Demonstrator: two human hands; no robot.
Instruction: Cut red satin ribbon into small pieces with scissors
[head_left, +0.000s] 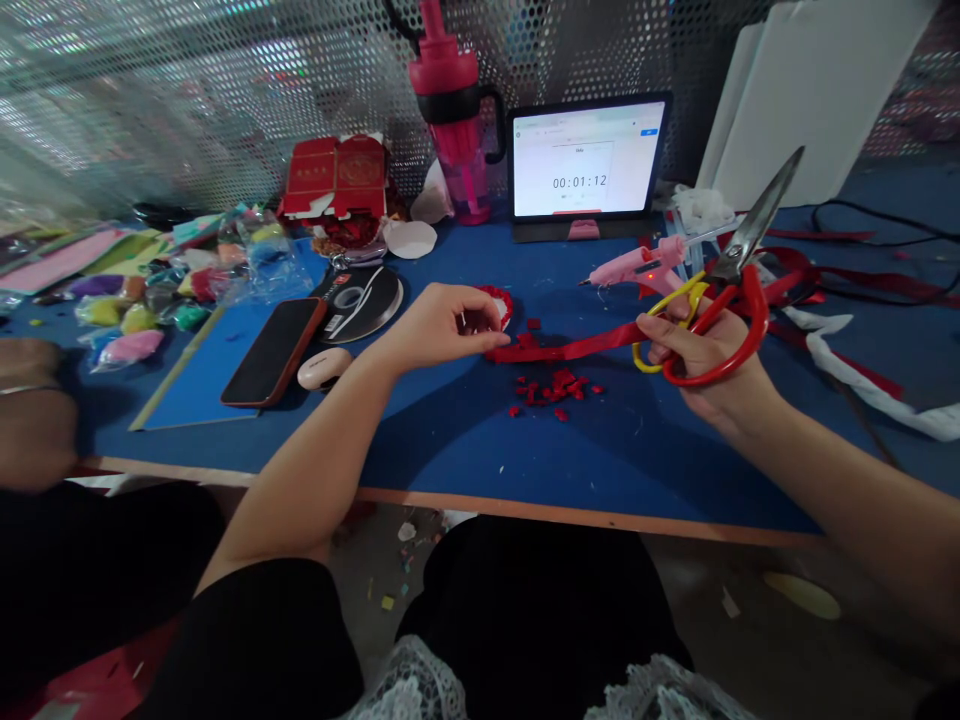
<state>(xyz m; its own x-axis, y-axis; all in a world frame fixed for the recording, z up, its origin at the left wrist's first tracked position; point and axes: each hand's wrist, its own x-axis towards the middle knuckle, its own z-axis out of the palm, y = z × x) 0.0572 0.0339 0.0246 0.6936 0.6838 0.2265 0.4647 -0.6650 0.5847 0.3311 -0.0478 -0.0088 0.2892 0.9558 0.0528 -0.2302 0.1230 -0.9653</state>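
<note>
A red ribbon (577,348) stretches between my two hands, just above the blue table. My left hand (442,325) pinches its left end between thumb and fingers. The other end is gripped in the fingertips of my right hand (709,350), which also holds scissors (752,232) with red and yellow handles, their blades pointing up and away. Partly hidden behind my left fingers lies a round white piece with a red edge (502,298). Small cut red ribbon pieces (559,388) are scattered beneath the stretched ribbon.
A pink glue gun (637,265) lies behind my right hand, near tangled ribbons (847,285). At the back stand a tablet (589,160) and a pink tumbler (454,130). Left are a phone (276,352), a ribbon spool (367,300) and bagged clay (135,320). Another person's arm (34,410) rests far left.
</note>
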